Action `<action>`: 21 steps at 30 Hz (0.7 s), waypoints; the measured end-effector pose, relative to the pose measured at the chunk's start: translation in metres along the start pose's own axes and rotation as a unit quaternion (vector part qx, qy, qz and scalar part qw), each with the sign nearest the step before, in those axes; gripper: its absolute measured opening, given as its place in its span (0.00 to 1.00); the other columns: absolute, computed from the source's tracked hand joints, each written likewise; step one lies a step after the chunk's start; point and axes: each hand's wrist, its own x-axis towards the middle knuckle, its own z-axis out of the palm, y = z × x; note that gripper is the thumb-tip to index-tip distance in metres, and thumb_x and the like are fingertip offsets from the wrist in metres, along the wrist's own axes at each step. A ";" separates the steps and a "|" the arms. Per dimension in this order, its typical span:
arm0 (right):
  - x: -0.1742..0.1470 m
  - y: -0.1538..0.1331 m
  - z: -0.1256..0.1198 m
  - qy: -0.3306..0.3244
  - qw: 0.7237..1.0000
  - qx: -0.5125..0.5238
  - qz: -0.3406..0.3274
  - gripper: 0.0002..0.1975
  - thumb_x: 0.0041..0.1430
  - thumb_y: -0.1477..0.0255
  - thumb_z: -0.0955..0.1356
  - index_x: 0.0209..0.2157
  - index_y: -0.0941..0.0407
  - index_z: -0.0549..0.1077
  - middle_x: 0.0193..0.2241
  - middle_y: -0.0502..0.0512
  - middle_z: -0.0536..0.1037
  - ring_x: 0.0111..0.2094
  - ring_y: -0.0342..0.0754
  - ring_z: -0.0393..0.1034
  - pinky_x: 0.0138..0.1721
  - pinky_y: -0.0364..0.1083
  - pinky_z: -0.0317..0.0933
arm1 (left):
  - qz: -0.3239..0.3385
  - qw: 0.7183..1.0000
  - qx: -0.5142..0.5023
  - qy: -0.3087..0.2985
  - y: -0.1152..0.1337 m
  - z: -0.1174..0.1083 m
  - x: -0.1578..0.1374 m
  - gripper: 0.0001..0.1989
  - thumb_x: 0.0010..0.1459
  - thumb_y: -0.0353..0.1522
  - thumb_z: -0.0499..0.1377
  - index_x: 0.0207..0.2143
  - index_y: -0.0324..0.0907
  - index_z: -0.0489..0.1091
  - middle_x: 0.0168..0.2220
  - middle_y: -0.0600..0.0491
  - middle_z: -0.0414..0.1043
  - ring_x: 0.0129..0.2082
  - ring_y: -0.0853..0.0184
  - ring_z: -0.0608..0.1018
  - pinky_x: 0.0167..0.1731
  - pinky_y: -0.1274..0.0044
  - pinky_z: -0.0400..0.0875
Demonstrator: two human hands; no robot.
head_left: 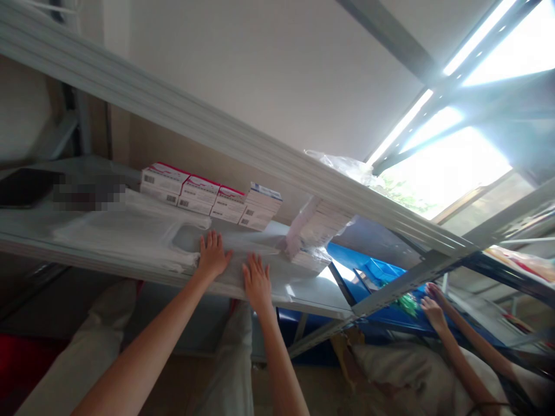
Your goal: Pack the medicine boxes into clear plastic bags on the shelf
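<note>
My left hand [213, 254] lies with fingers spread by the handle end of a translucent plastic bag [117, 231], which is laid out flat along the grey shelf [312, 292]. To its right, my right hand [259, 281] is also stretched out, palm down. Thin clear plastic shows just beyond my fingertips; whether it runs under both palms I cannot tell. Neither hand grips anything. Behind them stands a row of white cartons with pinkish-red tops [197, 196], ending in a stack of thin white boxes [261, 207].
More thin boxes in clear plastic [318, 225] stand right of my hands. A dark flat object [30, 186] lies at the far left. A metal beam [208, 121] crosses above. At right, a co-worker's hands [435, 306] are near a blue bin [381, 268] and green plastic [407, 303].
</note>
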 end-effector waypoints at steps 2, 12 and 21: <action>-0.014 0.005 0.000 -0.030 0.999 -0.020 0.016 0.24 0.68 0.61 0.53 0.62 0.52 0.58 0.62 0.55 0.58 0.65 0.52 0.47 0.63 0.60 0.42 | -0.003 1.000 0.000 0.003 0.000 0.000 0.000 0.35 0.63 0.43 0.47 0.62 0.24 0.51 0.65 0.31 0.45 0.66 0.48 0.49 0.62 0.56 0.39; -0.042 0.078 -0.031 -0.069 0.973 -0.106 0.196 0.25 0.67 0.65 0.54 0.64 0.50 0.55 0.64 0.49 0.53 0.66 0.51 0.45 0.63 0.57 0.41 | 0.020 0.998 -0.027 0.060 0.002 -0.004 0.001 0.32 0.62 0.38 0.50 0.62 0.26 0.53 0.65 0.31 0.44 0.66 0.47 0.49 0.61 0.53 0.43; 0.011 0.052 -0.024 0.096 0.988 -0.007 0.120 0.21 0.61 0.68 0.57 0.54 0.53 0.68 0.59 0.58 0.64 0.58 0.55 0.59 0.56 0.54 0.54 | 0.254 0.899 -0.317 0.162 0.011 -0.038 -0.125 0.18 0.60 0.29 0.48 0.49 0.46 0.70 0.49 0.47 0.72 0.49 0.62 0.74 0.50 0.70 0.68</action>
